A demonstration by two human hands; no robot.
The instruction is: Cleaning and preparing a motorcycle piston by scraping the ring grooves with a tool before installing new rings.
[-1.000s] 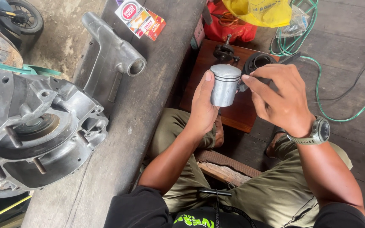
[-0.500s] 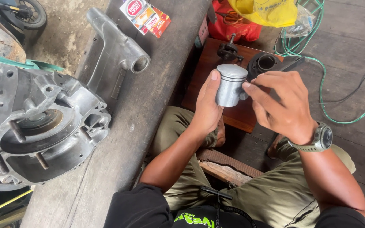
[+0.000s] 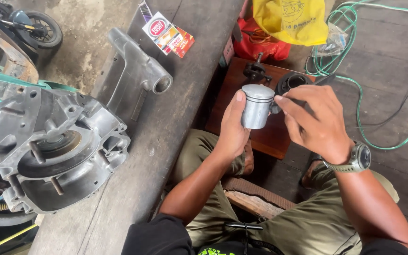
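Observation:
A silver metal piston (image 3: 256, 106) stands upright in my left hand (image 3: 232, 127), whose fingers wrap its left side and thumb rests near its crown. My right hand (image 3: 313, 122), with a wristwatch on the wrist, touches the piston's right side near the top with thumb and forefinger pinched together. Both hands hover over a small reddish wooden stool (image 3: 270, 137) in front of my knees.
A grey engine crankcase (image 3: 53, 146) with studs lies on the concrete ledge (image 3: 166, 137) at left, beside a cast metal arm (image 3: 135, 75) and a small printed packet (image 3: 168, 34). On the stool sit dark engine parts (image 3: 289, 81). A yellow bag (image 3: 291, 19) and green hose (image 3: 355, 80) lie beyond.
The view has shifted slightly; the hands keep the piston in the same grip, with the right fingers working at its upper right side.

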